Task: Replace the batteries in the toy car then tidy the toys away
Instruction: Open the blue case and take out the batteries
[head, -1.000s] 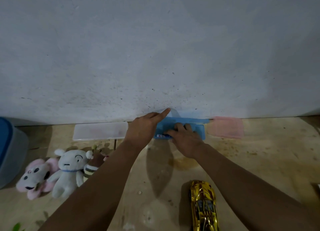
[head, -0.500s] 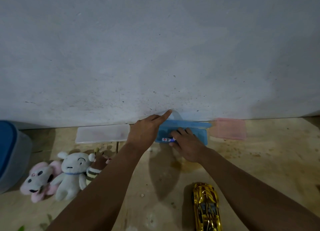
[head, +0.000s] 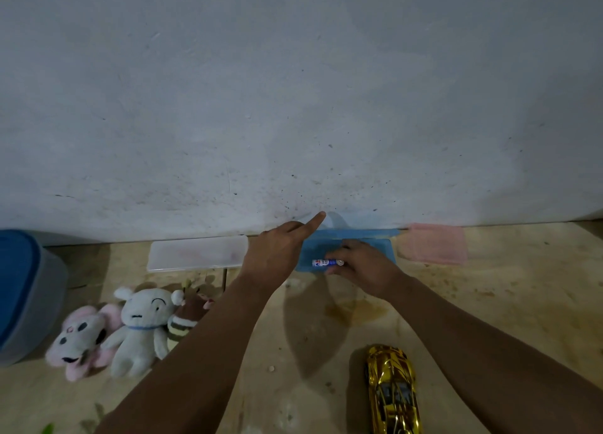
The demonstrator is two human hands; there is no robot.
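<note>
From the head view, the right hand (head: 362, 267) pinches a battery (head: 326, 262) inside the blue box (head: 385, 249) by the wall. The left hand (head: 277, 251) steadies the box, forefinger extended. The gold toy car (head: 391, 391) lies on the floor, nearer the camera.

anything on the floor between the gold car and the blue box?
Head view: only bare, stained floor between the gold car and blue box.

Around my blue box (head: 385, 247), the wall (head: 293, 91) blocks behind, a white tray (head: 195, 254) crowds left, a pink box (head: 434, 247) right; bare floor (head: 310, 319) stays open before it, down to the gold car (head: 391, 388).
</note>
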